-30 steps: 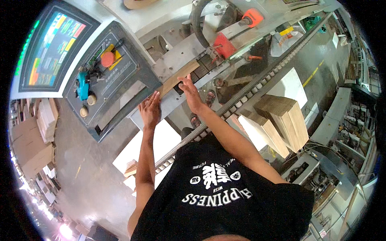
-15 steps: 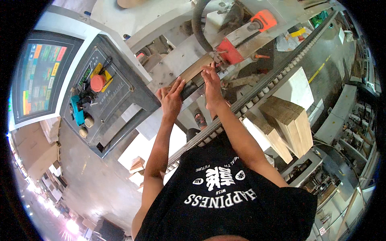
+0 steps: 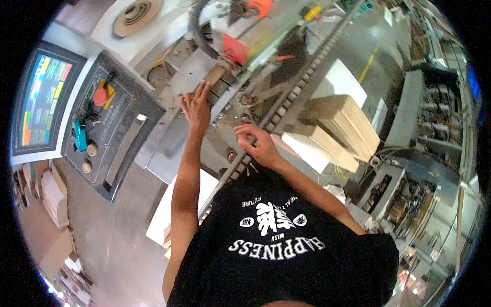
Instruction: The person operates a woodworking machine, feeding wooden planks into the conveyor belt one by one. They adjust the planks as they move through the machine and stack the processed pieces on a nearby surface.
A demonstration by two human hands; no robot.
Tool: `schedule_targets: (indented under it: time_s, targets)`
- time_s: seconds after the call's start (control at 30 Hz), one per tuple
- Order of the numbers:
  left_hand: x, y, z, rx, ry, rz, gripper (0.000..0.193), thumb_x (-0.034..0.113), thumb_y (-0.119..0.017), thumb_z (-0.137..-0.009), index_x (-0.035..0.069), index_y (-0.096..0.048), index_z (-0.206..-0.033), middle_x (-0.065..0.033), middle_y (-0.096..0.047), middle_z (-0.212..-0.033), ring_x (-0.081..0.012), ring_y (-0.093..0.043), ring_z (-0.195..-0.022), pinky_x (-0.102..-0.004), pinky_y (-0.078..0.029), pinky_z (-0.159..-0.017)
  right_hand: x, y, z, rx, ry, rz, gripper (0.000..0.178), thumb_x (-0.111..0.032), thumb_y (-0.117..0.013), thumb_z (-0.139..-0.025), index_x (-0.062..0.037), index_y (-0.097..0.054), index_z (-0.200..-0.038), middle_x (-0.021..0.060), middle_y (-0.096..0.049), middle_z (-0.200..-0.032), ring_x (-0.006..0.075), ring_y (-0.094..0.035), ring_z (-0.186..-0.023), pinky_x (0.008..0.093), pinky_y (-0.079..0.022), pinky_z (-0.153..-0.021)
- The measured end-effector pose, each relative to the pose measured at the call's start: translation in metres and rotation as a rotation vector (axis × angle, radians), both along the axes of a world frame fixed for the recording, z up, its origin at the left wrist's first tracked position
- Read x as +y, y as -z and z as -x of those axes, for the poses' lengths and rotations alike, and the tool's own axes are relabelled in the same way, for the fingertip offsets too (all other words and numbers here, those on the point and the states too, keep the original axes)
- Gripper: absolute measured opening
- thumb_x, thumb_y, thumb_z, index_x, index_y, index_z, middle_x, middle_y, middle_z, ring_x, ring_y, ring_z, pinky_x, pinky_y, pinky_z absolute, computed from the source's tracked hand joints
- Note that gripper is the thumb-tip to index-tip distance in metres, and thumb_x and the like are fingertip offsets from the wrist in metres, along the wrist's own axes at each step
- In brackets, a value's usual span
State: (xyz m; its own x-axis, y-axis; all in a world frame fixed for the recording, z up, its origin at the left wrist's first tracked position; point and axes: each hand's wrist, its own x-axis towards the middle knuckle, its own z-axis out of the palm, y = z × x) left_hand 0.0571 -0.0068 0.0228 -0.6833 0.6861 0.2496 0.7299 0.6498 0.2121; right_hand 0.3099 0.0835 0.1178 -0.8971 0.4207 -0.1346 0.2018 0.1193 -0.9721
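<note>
L hand [image 3: 197, 108], fingers spread, rests at the near end of a wood strip [image 3: 216, 75], which lies just past its fingertips, running twd a red block [image 3: 235, 49]. R hand [image 3: 260, 145] hangs apart, loosely curled, nothing seen in it. Strip looks light, stiff, prob. smooth, not fragile; best hold: long edges, just ahead of L hand. Vs. half a sec ago, R hand's back from the strip & less wood shows.

The black cloth T-shirt [image 3: 220, 276] has short sleeves [image 3: 379, 250]. White letters [image 3: 276, 250] show, with small round white marks [image 3: 246, 222] left and right.
</note>
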Motion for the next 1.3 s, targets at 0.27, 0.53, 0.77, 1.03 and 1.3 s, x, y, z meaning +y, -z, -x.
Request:
schedule_targets:
  time_s: [0.27, 0.53, 0.77, 1.03, 1.3]
  targets:
    - [0.050, -0.007, 0.012, 0.028, -0.002, -0.108, 0.026, 0.023, -0.063, -0.104, 0.025, -0.078, -0.125, 0.0083, -0.078, -0.127, -0.0240, -0.061, -0.120, -0.0553, -0.029, -0.116, 0.064, -0.097, -0.145, -0.138, 0.173, -0.839, 0.048, -0.023, -0.083, -0.089, -0.0094, -0.068, -0.133, 0.0168, -0.068, -0.138, 0.0382, -0.066, -0.126, 0.0479, -0.052, -0.109]
    - [-0.005, 0.025, -0.021, 0.155, -0.121, -0.342, 0.014, 0.029, -0.071, -0.101, 0.027, -0.082, -0.109, 0.0027, -0.079, -0.107, -0.0248, -0.063, -0.112, -0.0511, -0.032, -0.111, 0.101, -0.055, -0.287, -0.662, 0.342, -1.060, 0.072, -0.030, -0.080, -0.091, -0.0094, -0.053, -0.155, 0.0191, -0.062, -0.144, 0.0401, -0.060, -0.130, 0.0523, -0.044, -0.119]
    - [-0.048, -0.035, -0.147, -0.128, 0.233, -0.543, 0.027, 0.012, -0.083, -0.086, 0.016, -0.079, -0.112, -0.0028, -0.078, -0.108, -0.0270, -0.067, -0.111, -0.0485, -0.043, -0.104, 0.111, -0.055, -0.271, -0.648, 0.305, -1.070, 0.061, -0.019, -0.081, -0.089, -0.0098, -0.061, -0.146, 0.0160, -0.066, -0.141, 0.0393, -0.060, -0.130, 0.0533, -0.043, -0.117]
    - [-0.039, -0.124, -0.207, -0.072, 0.438, -0.291, 0.067, 0.031, -0.075, -0.092, 0.016, -0.055, -0.154, -0.0059, -0.062, -0.149, -0.0293, -0.054, -0.140, -0.0514, -0.031, -0.126, 0.051, -0.065, -0.094, -0.213, -0.101, -0.961, 0.061, -0.012, -0.083, -0.083, -0.0091, -0.065, -0.140, 0.0172, -0.068, -0.137, 0.0396, -0.061, -0.128, 0.0510, -0.045, -0.113]
    - [-0.122, -0.035, -0.089, -0.303, 0.033, -0.228, 0.063, 0.024, -0.084, -0.087, 0.016, -0.062, -0.145, -0.0106, -0.065, -0.136, -0.0342, -0.059, -0.126, -0.0546, -0.039, -0.112, 0.002, -0.036, 0.043, 0.094, -0.159, -1.115, 0.060, -0.023, -0.083, -0.089, -0.0127, -0.061, -0.145, 0.0081, -0.054, -0.154, 0.0337, -0.047, -0.147, 0.0476, -0.034, -0.124]
